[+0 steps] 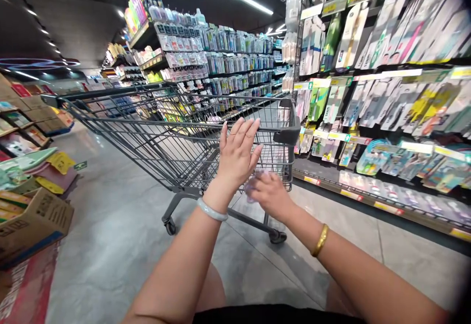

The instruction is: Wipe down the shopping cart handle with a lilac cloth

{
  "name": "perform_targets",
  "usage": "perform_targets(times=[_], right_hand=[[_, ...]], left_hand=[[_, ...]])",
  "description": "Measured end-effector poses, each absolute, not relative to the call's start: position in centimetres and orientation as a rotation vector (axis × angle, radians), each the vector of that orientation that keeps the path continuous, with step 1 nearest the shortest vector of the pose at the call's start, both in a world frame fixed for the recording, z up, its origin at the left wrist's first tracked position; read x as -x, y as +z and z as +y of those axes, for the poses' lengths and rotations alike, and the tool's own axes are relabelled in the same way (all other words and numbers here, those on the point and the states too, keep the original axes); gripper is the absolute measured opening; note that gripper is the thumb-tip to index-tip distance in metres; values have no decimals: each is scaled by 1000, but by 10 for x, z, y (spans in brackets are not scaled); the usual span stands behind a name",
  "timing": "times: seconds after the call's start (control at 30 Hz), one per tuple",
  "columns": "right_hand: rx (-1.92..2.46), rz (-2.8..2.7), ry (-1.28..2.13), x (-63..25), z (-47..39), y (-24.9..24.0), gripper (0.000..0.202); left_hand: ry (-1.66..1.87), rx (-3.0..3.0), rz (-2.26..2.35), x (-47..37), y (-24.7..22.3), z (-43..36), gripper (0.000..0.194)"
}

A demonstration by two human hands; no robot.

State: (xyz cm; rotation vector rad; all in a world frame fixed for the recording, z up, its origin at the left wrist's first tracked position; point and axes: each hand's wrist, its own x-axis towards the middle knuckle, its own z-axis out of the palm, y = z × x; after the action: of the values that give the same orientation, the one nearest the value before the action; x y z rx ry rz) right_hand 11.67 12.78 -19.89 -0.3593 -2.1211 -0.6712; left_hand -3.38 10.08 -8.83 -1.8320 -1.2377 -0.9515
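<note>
A grey wire shopping cart [176,140] stands side-on in front of me. My left hand [238,149], with a pale bangle on the wrist, is open against the cart's near side, its fingers apart and reaching up over the top rail. Whether it touches the wire is hard to tell. Lower and to the right, my right hand [271,194] has its fingers curled round a small, clear, purplish item [251,189]. Blur and the fingers hide what kind of item this is. A gold bangle circles that wrist.
To the right, a shelf rack [368,73] carries hanging packs, with purplish packs [390,189] along its bottom ledge. Another stocked rack [235,59] runs behind the cart. At the left are a cardboard box [37,226] and pastel tubs [51,179] on the floor side.
</note>
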Motion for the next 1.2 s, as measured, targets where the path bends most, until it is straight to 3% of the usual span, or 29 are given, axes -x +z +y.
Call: perform_targets(times=[0.17, 0.37, 0.57, 0.67, 0.8, 0.93, 1.1, 1.2], right_hand=[[445, -2074, -518, -126, 123, -186, 12], [370, -2134, -666, -122, 114, -195, 11], [328, -2058, -429, -126, 103, -175, 11], [356, -1895, -522, -135, 105, -154, 14], [323, -1957, -690, -123, 101, -162, 6], [264, -2044, -338, -119, 86, -156, 15], [439, -1705, -37, -145, 91, -119, 14], [570, -1569, 299, -142, 115, -141, 17]], left_hand=[[-1018, 1807, -1316, 32, -82, 101, 38], [-1114, 1718, -1365, 30, -74, 102, 40], [-1188, 1616, -1466, 32, -63, 92, 46], [-1183, 1696, -1395, 29, -60, 86, 42], [-1076, 1851, -1267, 19, -59, 79, 44], [-1035, 1925, -1295, 16, -57, 77, 51], [-1014, 1835, -1378, 20, -50, 73, 66], [-998, 1824, -1366, 18, -47, 68, 63]])
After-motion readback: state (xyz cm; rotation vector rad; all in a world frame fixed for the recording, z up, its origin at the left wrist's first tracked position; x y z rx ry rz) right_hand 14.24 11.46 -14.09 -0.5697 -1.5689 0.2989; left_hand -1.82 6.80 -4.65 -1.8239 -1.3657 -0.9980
